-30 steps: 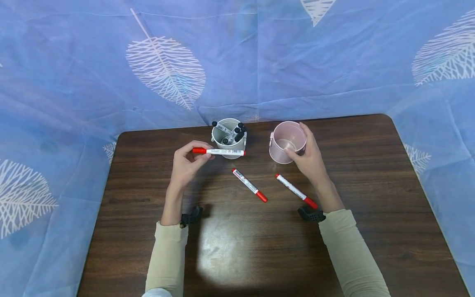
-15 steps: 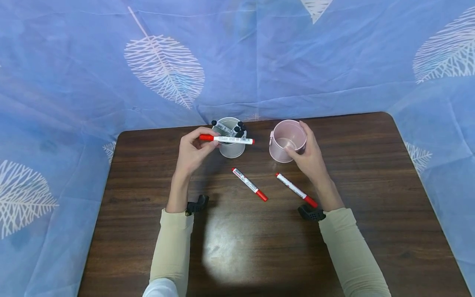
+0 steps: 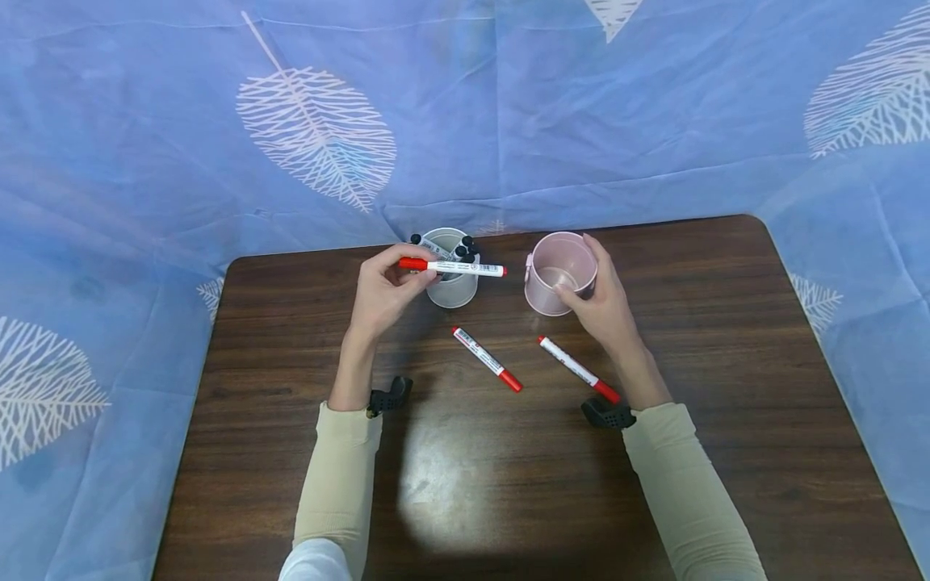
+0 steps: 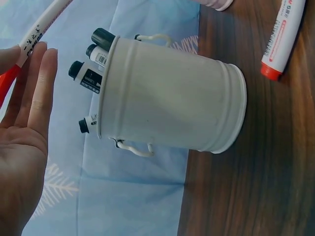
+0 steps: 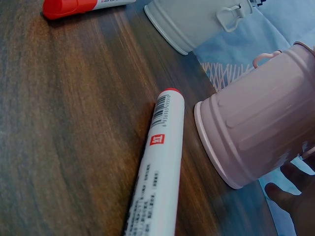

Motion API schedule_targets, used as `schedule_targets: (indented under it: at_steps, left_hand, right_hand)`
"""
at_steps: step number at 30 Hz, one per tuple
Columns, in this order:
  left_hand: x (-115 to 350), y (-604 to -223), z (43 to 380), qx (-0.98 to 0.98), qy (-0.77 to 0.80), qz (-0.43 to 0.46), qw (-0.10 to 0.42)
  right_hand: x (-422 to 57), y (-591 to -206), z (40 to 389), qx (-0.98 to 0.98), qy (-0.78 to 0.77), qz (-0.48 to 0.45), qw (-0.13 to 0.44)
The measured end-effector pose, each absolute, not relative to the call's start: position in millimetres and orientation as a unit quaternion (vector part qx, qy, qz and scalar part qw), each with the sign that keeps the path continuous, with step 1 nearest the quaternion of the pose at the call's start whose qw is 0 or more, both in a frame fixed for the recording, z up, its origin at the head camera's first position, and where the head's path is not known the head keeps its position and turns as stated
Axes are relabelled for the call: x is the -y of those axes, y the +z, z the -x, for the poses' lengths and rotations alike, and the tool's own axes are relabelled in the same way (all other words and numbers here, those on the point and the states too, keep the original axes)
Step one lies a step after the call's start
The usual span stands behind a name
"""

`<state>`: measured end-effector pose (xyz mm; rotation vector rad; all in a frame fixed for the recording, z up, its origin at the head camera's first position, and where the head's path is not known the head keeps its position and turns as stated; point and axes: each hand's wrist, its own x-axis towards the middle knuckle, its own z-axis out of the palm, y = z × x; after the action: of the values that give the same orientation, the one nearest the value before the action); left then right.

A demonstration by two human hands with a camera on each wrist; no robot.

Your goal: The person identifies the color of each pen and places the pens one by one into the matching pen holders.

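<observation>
My left hand pinches a red-capped marker between thumb and fingers, holding it level above the near side of a white bucket. Several black-capped markers stick out of that bucket. My right hand grips the right side of a pink bucket, its thumb at the near side and a finger at the far rim. No marker shows inside the pink bucket. In the right wrist view, fingers curve beside the pink wall; the rest of the hand lies out of frame.
Two red markers lie on the dark wooden table: one red marker in front of the white bucket, another red marker beside my right wrist. A blue leaf-patterned cloth hangs behind the table's back edge.
My left hand has carried the red marker away from me and rightward, from the front of the white bucket to over its opening's near edge. The right hand and pink bucket stay put.
</observation>
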<state>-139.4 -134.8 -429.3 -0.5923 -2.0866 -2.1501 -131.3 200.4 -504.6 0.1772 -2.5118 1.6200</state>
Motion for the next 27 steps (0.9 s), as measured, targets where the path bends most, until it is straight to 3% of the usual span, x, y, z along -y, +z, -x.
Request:
schedule_targets:
  at_steps: [13, 27]
  left_hand:
    - [107.2, -396.8, 140.1, 0.703, -0.679, 0.206, 0.046]
    - [91.7, -399.4, 147.4, 0.735, -0.638, 0.227, 0.039]
  right_hand:
    - [-201.5, -507.6, 132.4, 0.832, 0.545, -0.065, 0.081]
    - [-198.5, -503.7, 131.0, 0.831, 0.547, -0.065, 0.079]
